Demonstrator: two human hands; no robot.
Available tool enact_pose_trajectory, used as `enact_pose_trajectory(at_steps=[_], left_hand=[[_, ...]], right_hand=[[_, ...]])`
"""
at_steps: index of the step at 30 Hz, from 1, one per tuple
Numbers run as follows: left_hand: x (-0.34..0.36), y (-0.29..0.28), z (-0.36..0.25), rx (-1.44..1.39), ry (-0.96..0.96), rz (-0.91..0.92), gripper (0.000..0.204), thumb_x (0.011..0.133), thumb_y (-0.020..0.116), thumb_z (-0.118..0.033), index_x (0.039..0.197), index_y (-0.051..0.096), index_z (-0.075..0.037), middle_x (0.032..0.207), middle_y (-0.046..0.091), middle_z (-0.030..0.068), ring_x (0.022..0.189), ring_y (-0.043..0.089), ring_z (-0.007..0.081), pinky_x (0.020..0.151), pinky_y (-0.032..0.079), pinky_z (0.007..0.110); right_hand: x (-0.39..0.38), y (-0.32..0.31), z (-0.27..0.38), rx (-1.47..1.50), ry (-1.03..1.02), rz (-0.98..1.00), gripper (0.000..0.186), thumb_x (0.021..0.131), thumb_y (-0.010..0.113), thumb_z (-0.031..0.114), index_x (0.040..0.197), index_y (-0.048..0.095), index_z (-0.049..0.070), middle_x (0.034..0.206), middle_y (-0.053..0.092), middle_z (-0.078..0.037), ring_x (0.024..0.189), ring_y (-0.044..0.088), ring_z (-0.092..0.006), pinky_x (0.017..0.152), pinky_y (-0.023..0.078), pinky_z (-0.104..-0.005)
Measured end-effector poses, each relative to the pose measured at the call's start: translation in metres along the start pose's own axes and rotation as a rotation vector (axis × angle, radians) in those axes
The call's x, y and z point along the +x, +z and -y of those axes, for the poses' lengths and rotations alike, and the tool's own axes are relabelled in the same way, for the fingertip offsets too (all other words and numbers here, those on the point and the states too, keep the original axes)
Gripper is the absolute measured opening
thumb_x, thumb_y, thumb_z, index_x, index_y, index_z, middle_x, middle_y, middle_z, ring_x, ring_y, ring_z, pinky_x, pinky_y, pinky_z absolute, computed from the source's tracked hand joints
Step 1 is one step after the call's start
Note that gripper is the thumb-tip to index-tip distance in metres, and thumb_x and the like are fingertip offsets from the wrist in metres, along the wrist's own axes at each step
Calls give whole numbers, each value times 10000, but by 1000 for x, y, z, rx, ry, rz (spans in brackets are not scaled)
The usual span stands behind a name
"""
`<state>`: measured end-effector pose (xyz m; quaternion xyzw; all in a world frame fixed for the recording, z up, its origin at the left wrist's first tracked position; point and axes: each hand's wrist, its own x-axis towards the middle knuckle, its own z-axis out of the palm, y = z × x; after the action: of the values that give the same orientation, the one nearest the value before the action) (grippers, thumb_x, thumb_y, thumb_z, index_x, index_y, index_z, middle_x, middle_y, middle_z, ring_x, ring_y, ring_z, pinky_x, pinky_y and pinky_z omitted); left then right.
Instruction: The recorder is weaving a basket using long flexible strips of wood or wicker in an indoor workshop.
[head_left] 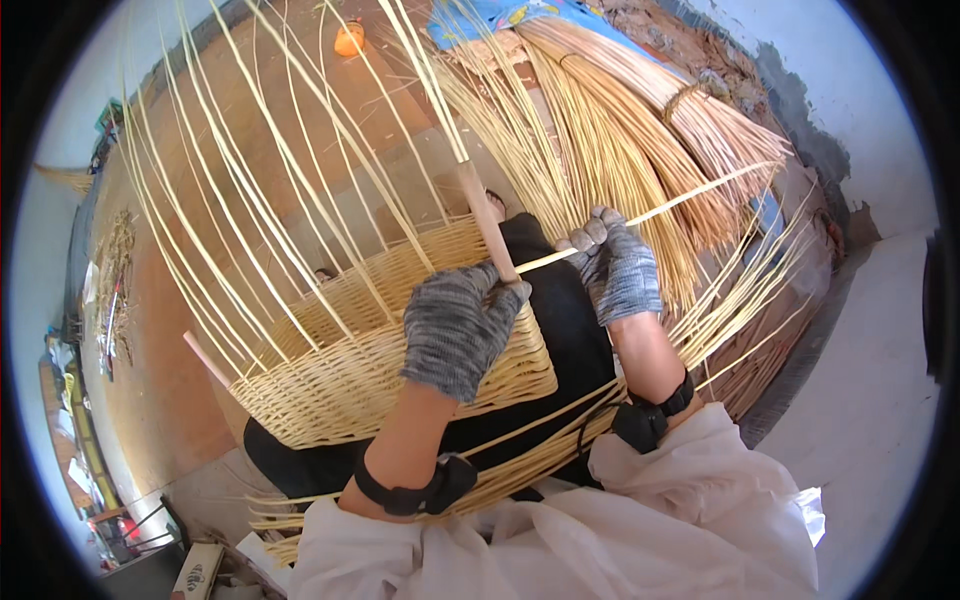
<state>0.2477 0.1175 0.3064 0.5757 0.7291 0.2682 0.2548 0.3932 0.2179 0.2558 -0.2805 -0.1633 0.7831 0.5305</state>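
Note:
A partly woven wicker basket [340,385] rests across my lap, with tall pale stakes [285,150] standing up from its walls. In a grey knitted glove, my left hand [460,325] closes over the basket's near right corner, beside a thick wooden corner post [487,222]. Its thumb presses near the foot of that post. My right hand [618,265], gloved too, pinches a pale wicker rod [700,190]. From the post the rod slants up to the right, past my fingers. What lies under my left palm is hidden.
Bundles of long willow rods [620,150] lie at the far right, one tied. Loose rods [745,300] fan out beside my right arm, and more rods [500,480] lie over my lap. An orange object [349,39] sits on the brown floor [165,380].

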Motion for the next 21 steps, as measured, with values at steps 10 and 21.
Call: enact_pose_trajectory(at_steps=[10,21], left_hand=[[-7,9,-1,96,210,-159,241,741,594,-257,834,622,-37,747,596,133,730,560,287,705,439,367],[-3,11,8,9,154,-189,217,729,594,-272,820,632,-78,694,591,91,703,553,257,687,419,364]], right_hand=[[-3,-28,9,-43,464,469,246,846,479,331,861,519,89,964,543,-120,1032,481,-352,856,386,-497],[-22,-2,20,-303,237,466,235,833,521,302,833,549,69,804,542,-31,838,563,-248,772,458,-398]])
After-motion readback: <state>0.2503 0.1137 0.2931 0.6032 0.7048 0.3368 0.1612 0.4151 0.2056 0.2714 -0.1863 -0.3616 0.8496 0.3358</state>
